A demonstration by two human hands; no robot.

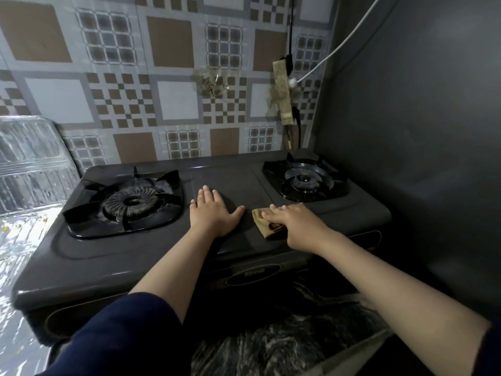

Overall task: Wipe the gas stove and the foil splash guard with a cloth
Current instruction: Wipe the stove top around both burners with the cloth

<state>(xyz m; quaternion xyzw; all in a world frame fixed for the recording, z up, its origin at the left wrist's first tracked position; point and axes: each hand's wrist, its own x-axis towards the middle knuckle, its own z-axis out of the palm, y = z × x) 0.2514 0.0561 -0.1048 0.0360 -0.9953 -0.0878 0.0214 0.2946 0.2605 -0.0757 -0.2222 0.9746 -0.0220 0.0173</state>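
Observation:
A dark two-burner gas stove (233,183) stands on the counter, with one burner at the left (130,203) and one at the back right (305,180). My left hand (211,211) lies flat with spread fingers on the stove top between the burners. Just to its right, my right hand (295,222) presses a tan cloth (267,222) onto the stove top with straight fingers. The cloth shows at the hand's left and under the palm. The foil splash guard (29,164) stands at the far left beside the stove, shiny and crinkled.
A patterned tile-print wall (162,90) rises behind the stove. A grimy power strip (283,93) with a white cable hangs on it at the right. A dark grey wall (420,131) closes the right side. The marbled counter edge (271,346) lies in front.

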